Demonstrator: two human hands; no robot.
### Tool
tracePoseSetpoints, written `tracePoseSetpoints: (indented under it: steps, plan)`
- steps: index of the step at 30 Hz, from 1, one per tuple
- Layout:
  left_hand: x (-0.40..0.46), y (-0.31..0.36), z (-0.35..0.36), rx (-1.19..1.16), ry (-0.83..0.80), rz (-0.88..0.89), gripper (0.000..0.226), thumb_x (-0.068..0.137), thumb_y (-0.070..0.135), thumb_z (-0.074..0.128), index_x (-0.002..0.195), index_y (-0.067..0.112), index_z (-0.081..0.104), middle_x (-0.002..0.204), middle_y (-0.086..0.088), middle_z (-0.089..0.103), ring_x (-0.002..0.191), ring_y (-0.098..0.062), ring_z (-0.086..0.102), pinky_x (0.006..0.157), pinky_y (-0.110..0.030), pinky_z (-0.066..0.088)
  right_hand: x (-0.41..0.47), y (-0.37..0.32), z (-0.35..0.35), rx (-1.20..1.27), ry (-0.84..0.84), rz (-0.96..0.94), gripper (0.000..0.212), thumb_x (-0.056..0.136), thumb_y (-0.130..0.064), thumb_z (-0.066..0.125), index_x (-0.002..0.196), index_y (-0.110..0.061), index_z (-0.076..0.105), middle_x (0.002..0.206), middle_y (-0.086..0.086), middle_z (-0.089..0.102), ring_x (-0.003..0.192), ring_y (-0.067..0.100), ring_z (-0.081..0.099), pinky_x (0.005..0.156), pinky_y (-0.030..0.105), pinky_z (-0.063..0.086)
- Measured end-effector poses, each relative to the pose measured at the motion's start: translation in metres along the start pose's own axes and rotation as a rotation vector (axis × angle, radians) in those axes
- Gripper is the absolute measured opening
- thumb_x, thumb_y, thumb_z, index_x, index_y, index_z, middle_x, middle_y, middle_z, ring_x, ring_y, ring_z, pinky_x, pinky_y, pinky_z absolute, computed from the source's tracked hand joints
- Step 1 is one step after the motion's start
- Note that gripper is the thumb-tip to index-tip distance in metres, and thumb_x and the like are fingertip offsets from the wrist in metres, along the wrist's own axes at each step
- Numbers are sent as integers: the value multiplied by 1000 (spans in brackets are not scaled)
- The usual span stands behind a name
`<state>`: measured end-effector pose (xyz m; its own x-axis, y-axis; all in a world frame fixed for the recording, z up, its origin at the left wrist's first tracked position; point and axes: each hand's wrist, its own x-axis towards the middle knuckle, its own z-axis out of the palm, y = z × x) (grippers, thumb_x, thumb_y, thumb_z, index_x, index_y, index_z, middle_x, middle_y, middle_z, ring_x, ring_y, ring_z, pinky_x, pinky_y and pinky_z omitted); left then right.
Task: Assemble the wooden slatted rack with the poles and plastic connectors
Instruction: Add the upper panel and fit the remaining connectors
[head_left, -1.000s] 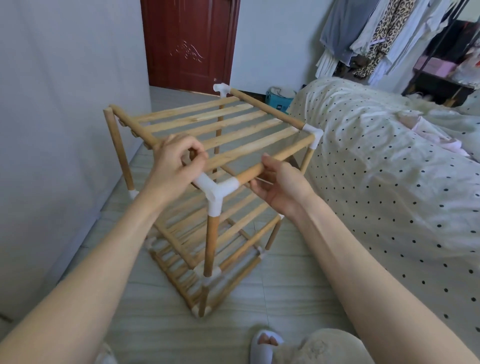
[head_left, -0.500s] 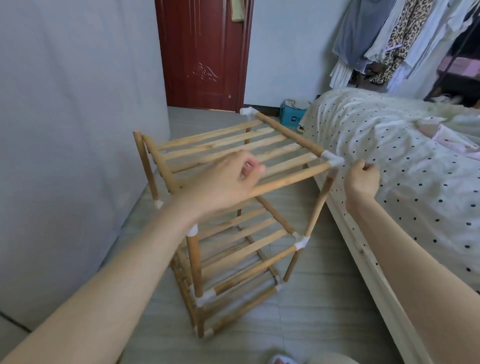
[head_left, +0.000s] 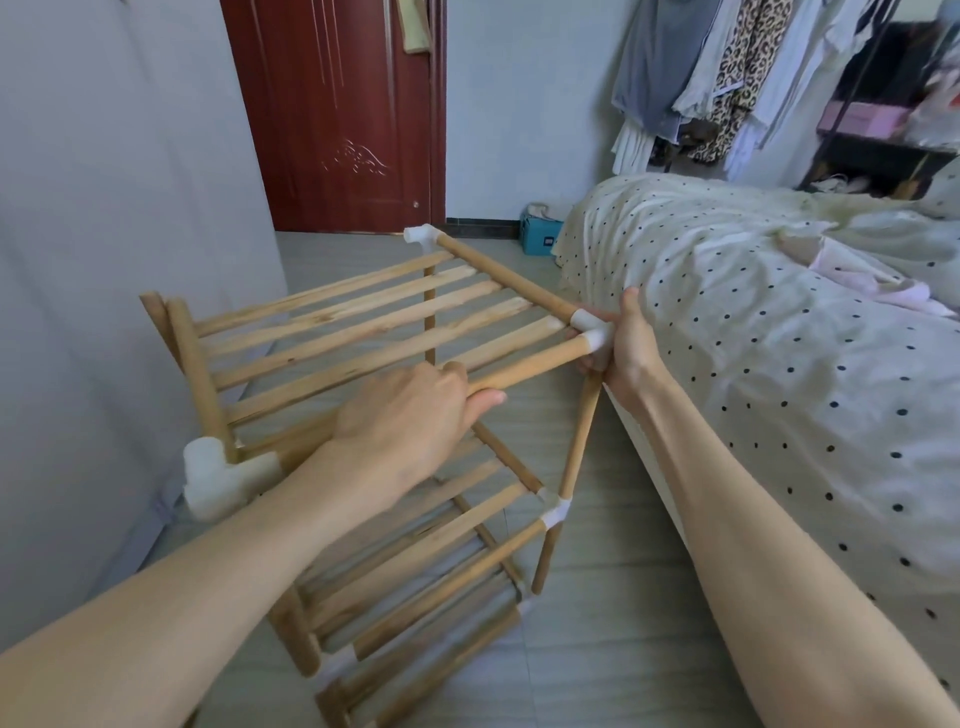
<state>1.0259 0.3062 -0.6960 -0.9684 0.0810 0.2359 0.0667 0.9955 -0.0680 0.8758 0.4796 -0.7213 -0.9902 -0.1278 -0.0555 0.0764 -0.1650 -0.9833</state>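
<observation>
A wooden slatted rack (head_left: 363, 332) with three tiers stands on the floor between the wall and the bed. My left hand (head_left: 410, 415) grips the top tier's front pole (head_left: 530, 371) near its middle. My right hand (head_left: 626, 345) holds the white plastic connector (head_left: 592, 330) at the top right front corner, fingers wrapped round it. Another white connector (head_left: 218, 480) sits at the top left front corner, and a third (head_left: 421, 236) at the back right corner. The upright pole (head_left: 579, 439) under my right hand leans inward toward a lower connector (head_left: 555, 514).
A bed with a dotted cover (head_left: 753, 364) runs along the right, close to the rack. A grey wall (head_left: 104, 234) is on the left, a red door (head_left: 343, 114) at the back. A blue box (head_left: 540, 236) sits on the floor by the bed. Clothes (head_left: 727, 78) hang at the back right.
My right hand moved in from beside the corner and took hold of the right front connector. My left hand stays on the front pole. The view shifted closer and lower.
</observation>
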Motion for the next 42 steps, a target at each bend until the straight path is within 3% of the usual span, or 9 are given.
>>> tracePoseSetpoints:
  steps: [12,16,20,26,29,32,36,40,42]
  plan:
    - [4,3,-1,-402,-261,-8,50,93,58,29,67,20,48,55,5,39,46,-10,35,46,-23,31,-19,17,-19,124,21,-104,34,96,-18,33,97,-5,65,47,0,47,37,11,31,43,24,25]
    - [-4,-2,-4,-167,-142,31,54,90,60,19,79,18,51,62,5,51,48,-10,46,47,-28,42,-20,16,-13,57,62,-105,31,96,-19,35,92,-8,64,48,-1,43,38,10,32,44,24,26]
    - [-6,-11,-4,46,13,79,47,96,53,15,106,19,46,64,7,46,50,-8,45,42,-23,36,-25,14,6,-97,224,-117,26,94,-27,41,84,-11,59,58,2,44,49,12,40,51,24,34]
    - [-18,-33,-15,-255,25,132,43,96,51,26,123,24,46,108,10,50,89,-6,52,75,-26,49,-42,15,21,-333,480,-224,35,95,-39,42,115,-11,51,105,0,52,101,15,49,92,31,39]
    - [-44,-66,-24,-441,70,201,46,90,49,26,117,27,56,103,16,51,92,-1,51,79,-19,45,-48,10,23,-473,457,-228,36,97,-30,40,121,-8,54,114,7,57,112,23,51,98,37,39]
    - [-67,-105,-15,-567,229,212,45,92,47,27,98,25,66,93,17,57,87,-6,57,75,-34,50,-44,-2,28,-563,429,-165,32,94,-20,41,115,-6,61,105,14,62,100,28,56,91,38,44]
    - [-67,-114,-8,-742,287,223,43,92,41,33,90,19,70,86,9,63,82,-12,60,72,-44,49,-29,-24,34,-667,434,-23,30,91,-26,43,73,-8,58,87,15,63,66,26,54,73,38,51]
    - [-62,-117,-4,-937,284,262,33,90,39,36,88,29,67,87,10,65,87,-13,61,77,-33,48,-5,-49,40,-939,379,77,52,98,-38,31,114,4,57,102,20,60,93,34,56,79,41,45]
    - [-62,-109,-2,-981,324,224,30,90,39,35,85,34,65,85,12,67,86,-7,63,74,-24,48,-5,-52,53,-1140,349,111,42,100,-31,31,114,1,55,89,14,56,86,30,54,76,38,44]
